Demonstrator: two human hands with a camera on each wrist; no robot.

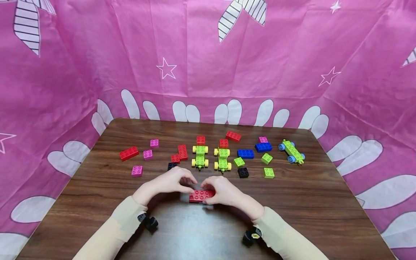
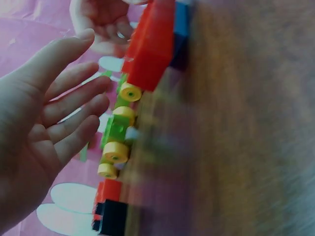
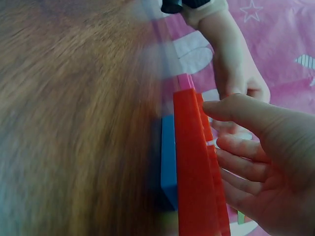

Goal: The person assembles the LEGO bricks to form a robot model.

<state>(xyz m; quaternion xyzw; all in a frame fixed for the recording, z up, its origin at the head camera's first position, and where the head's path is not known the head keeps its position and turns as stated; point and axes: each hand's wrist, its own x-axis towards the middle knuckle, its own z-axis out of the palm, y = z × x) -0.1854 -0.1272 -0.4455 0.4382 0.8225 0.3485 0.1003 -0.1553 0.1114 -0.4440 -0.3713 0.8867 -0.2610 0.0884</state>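
A red eight-stud brick [image 1: 199,196] lies near the middle of the table, with a second red piece [image 1: 212,194] against its right end. Beneath the red bricks [image 3: 193,157], a blue brick [image 3: 169,162] shows in the right wrist view. My left hand [image 1: 175,180] hovers at the left end, thumb spread from relaxed fingers, nothing in it. Over the right end arches my right hand [image 1: 224,190], its thumb on the near side and loosely bent fingers behind. In the right wrist view its thumb tip is right at the studs, while some fingertips are hidden behind the brick.
Two green car bases with yellow wheels [image 1: 200,161] [image 1: 222,164] stand beyond my hands, red bricks behind them. A blue-wheeled green base [image 1: 292,151] is at the right. Pink bricks [image 1: 137,171], blue bricks [image 1: 245,154], lime bricks [image 1: 268,173] and black bricks [image 1: 243,172] lie around.
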